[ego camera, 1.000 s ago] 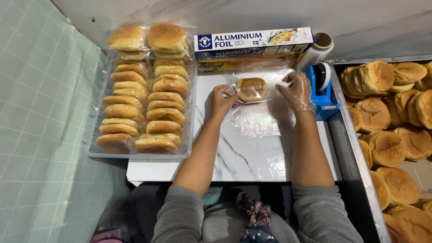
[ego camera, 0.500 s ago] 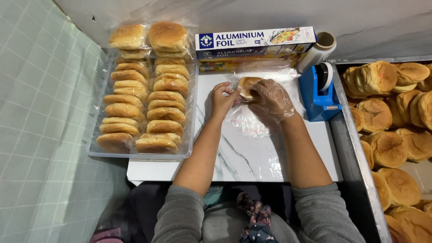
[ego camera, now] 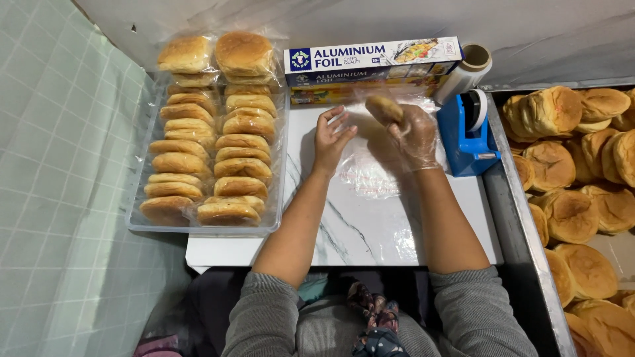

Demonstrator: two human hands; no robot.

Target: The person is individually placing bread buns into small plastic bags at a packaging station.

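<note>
Both hands have lifted off the marble board (ego camera: 344,225): the gloved right hand (ego camera: 411,135) now clamps the bun (ego camera: 384,109) aloft in cling film (ego camera: 362,173), while the bare left hand (ego camera: 332,139) hovers beside, fingers spread. Foil box (ego camera: 374,58) and blue tape dispenser (ego camera: 466,135) crowd behind.

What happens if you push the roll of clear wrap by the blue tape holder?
The roll of clear wrap is round, so it would probably roll. Its hollow tube likely makes it light. Leaning on the foil box, it might slip sideways.
</note>
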